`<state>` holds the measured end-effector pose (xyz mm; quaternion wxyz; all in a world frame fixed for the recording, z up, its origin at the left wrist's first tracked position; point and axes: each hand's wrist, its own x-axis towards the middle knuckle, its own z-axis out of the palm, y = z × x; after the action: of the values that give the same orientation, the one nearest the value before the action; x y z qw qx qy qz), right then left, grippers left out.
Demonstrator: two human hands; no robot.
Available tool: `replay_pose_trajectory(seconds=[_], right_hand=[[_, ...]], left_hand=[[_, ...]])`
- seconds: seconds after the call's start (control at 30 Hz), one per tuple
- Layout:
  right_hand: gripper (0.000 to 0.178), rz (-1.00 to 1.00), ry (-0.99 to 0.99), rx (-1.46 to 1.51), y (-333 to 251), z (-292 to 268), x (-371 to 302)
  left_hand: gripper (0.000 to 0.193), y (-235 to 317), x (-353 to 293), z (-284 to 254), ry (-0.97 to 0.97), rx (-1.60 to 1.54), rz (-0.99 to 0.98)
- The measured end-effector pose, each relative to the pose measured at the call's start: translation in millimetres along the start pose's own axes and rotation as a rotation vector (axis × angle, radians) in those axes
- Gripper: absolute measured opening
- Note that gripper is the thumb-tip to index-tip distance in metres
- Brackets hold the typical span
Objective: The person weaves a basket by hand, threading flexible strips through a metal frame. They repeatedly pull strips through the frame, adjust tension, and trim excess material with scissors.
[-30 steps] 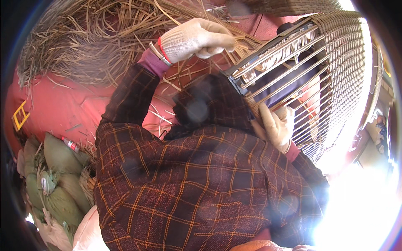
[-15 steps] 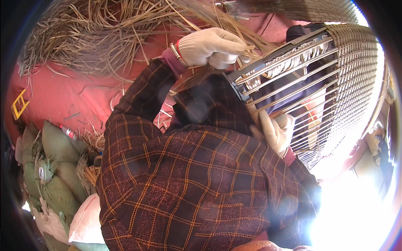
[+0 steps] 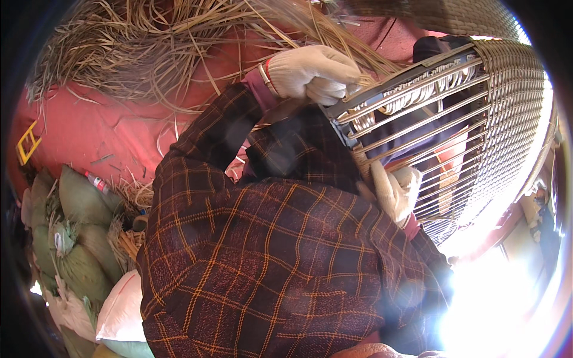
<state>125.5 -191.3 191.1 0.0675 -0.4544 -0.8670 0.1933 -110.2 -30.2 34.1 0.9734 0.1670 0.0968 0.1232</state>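
Observation:
A partly woven wicker frame [image 3: 512,98] is tilted across my lap at the right, with bare parallel strands [image 3: 427,137] between its woven side and its dark end bar. My left hand [image 3: 316,71], in a cream knitted glove, is closed at the frame's upper corner. Thin tan weaving strips show at its fingertips, though the pinch is partly hidden. Lower down, my gloved right hand [image 3: 397,191] grips the wrapped edge of the frame, its fingers partly behind it. Pale strand loops [image 3: 406,98] wrap the upper bar.
A tangled heap of loose strips [image 3: 143,53] lies on red cloth [image 3: 89,131] at the far left. Stuffed green sacks [image 3: 89,244], a white sack [image 3: 122,307], a bottle [image 3: 96,182] and a yellow plastic piece [image 3: 28,143] are at left. Another woven piece [image 3: 430,13] stands behind.
My left hand has shifted slightly right and down, closer to the frame's corner. The right hand keeps its grip, and the frame sits slightly farther right in view.

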Motion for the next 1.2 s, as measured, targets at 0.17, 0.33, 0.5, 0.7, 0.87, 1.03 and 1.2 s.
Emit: replay_pose_trajectory(seconds=[0.17,0.33,0.5,0.7,0.87,1.03,1.2], right_hand=[[0.062,-0.019,0.022,0.001,-1,-1,3],[0.062,-0.022,0.015,0.011,-1,-3,5],[0.062,-0.04,0.014,0.071,0,-4,6],[0.06,-0.046,0.043,0.079,1,-3,6],[0.06,-0.061,0.028,0.082,3,-2,5],[0.061,-0.038,0.052,0.061,1,-2,5],[0.06,-0.015,0.03,0.022,-1,-3,3]], left_hand=[[0.029,-2,1,2,-0.056,-0.022,0.002],[0.027,0,-6,0,-0.068,-0.011,0.008],[0.021,2,-3,-1,-0.034,0.046,-0.022],[0.027,2,3,2,-0.062,0.121,-0.04],[0.034,9,-3,9,-0.022,0.122,0.005],[0.028,18,-14,17,0.071,0.321,-0.065],[0.038,22,-10,13,-0.012,0.349,-0.064]])
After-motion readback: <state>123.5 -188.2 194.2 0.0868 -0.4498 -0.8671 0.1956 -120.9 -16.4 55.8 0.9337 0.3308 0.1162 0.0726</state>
